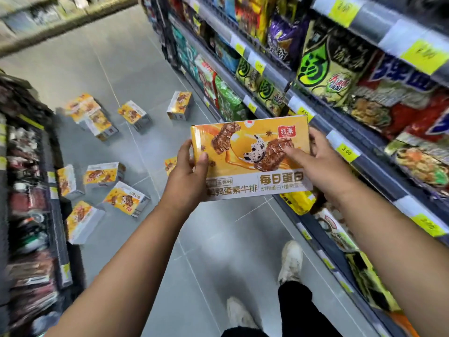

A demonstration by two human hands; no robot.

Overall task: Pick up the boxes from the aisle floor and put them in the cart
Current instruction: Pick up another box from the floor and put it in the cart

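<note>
Head view: both hands hold one orange box (245, 152) up at centre frame, off the floor (136, 57). At its 9 o'clock edge the left hand (192, 164) has thumb on the front face, fingers behind. At 3 o'clock the right hand (318, 159) does the same, so the box is pinched at both sides, not cradled from below. There's no cart in frame, so can't tell which way the carry goes. Risks, as I judge them: shiny-looking wrap + edge-only grip, so the box could slip if one hand lets go. The shelf (364, 93) w/ snack bags sits close by the right forearm, and a turn could sweep bags off. More floor boxes (104, 175) lie at 8 and 10 o'clock of the held one. Stepping or turning w/o looking could kick or crush them.
</note>
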